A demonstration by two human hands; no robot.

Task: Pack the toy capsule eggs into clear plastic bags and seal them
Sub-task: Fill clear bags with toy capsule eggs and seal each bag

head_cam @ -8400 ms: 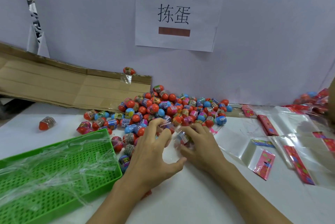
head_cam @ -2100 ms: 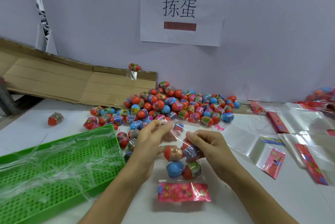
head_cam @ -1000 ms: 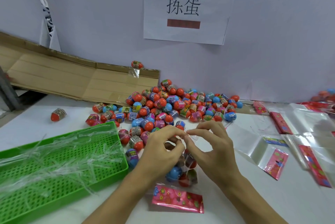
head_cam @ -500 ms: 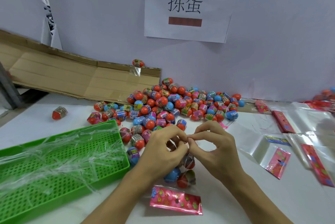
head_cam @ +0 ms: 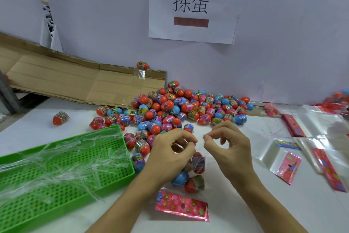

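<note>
Near the bench's front edge, your left hand (head_cam: 170,154) and right hand (head_cam: 229,149) each pinch the open top of the clear bag (head_cam: 190,174) holding capsule eggs (head_cam: 194,183), fingertips slightly apart.

The heap of capsule eggs (head_cam: 181,108) is the main block: it spreads right up against the back wall (head_cam: 283,53), and its near edge spills almost to the green tray (head_cam: 120,176), leaving no lane on its left. To the right of the heap, empty bags (head_cam: 294,149) crowd the table (head_cam: 236,214). Nearer than the heap, bare table lies beside a filled bag (head_cam: 188,191).
</note>
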